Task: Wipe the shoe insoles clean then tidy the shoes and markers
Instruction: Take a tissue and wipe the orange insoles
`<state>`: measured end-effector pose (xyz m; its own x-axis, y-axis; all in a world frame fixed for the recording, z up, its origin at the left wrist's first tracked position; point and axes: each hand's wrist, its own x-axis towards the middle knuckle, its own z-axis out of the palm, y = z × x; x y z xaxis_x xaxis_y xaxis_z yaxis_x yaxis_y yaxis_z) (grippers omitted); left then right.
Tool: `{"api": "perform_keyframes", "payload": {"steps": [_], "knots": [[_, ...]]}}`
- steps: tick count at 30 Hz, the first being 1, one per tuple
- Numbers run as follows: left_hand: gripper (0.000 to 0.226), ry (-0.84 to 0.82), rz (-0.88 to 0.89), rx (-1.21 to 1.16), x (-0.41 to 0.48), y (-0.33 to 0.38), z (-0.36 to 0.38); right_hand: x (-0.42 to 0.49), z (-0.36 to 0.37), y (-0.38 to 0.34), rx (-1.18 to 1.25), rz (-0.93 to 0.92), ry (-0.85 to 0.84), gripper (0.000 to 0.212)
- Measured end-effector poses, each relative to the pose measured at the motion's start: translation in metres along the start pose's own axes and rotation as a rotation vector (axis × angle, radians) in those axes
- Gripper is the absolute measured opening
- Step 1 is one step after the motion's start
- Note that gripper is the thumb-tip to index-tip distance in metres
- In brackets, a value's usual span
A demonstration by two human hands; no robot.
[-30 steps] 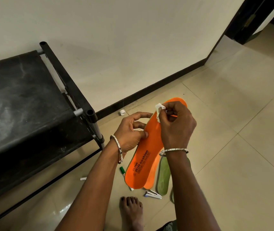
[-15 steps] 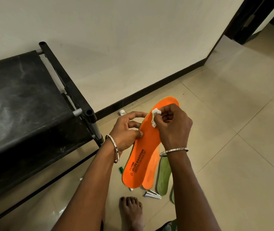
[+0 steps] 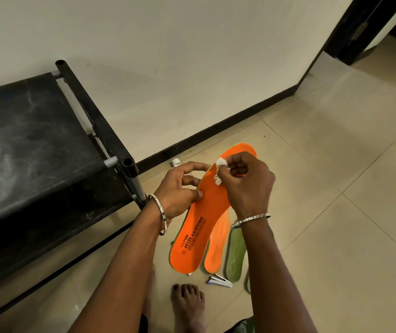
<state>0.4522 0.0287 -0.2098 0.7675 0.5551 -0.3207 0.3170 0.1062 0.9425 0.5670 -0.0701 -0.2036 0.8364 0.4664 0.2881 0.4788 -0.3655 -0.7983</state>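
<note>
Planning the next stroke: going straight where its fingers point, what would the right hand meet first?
Probably the orange insole: the right hand pinches a white wipe seemingly against it. Past its edge, the left hand; depth unclear.

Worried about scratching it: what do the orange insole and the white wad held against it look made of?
Orange insole: probably foam, matte top with printed black lettering, thin green layer at its edge. White wad: soft, crumpled, tissue or cotton, cannot tell which; the right hand pinches it.

To your left: black rack (image 3: 35,145) against wall (image 3: 192,56), dark baseboard (image 3: 216,127) below. Small silver tool (image 3: 220,281) lies on tiled floor (image 3: 336,188).
</note>
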Motion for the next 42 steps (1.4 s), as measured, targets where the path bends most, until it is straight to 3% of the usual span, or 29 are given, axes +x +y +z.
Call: {"api": "perform_keyframes", "payload": {"steps": [3,5,13,20,30,37,42], "knots": [[0.057,-0.027,-0.001,0.011,-0.002,0.002,-0.003,0.008,-0.011,0.011,-0.014,0.081,0.196,0.008],[0.057,-0.042,-0.004,0.004,-0.003,0.002,-0.003,0.01,-0.015,0.015,-0.02,0.11,0.235,0.009],[0.055,-0.013,0.013,0.005,-0.003,0.003,-0.004,-0.002,0.002,-0.007,0.031,-0.034,0.059,0.008],[0.058,0.001,0.035,-0.089,-0.006,0.004,-0.012,0.009,-0.022,0.018,-0.01,0.094,0.213,0.012],[0.057,-0.008,0.038,-0.01,-0.003,0.003,-0.003,-0.002,0.002,-0.003,0.0,-0.019,0.099,0.011],[0.058,-0.055,0.034,-0.029,-0.004,0.002,-0.013,0.01,-0.024,0.023,-0.014,0.103,0.225,0.014],[0.056,-0.1,0.023,0.054,-0.001,0.0,-0.007,0.005,-0.012,0.009,0.006,0.037,0.187,0.014]]}}
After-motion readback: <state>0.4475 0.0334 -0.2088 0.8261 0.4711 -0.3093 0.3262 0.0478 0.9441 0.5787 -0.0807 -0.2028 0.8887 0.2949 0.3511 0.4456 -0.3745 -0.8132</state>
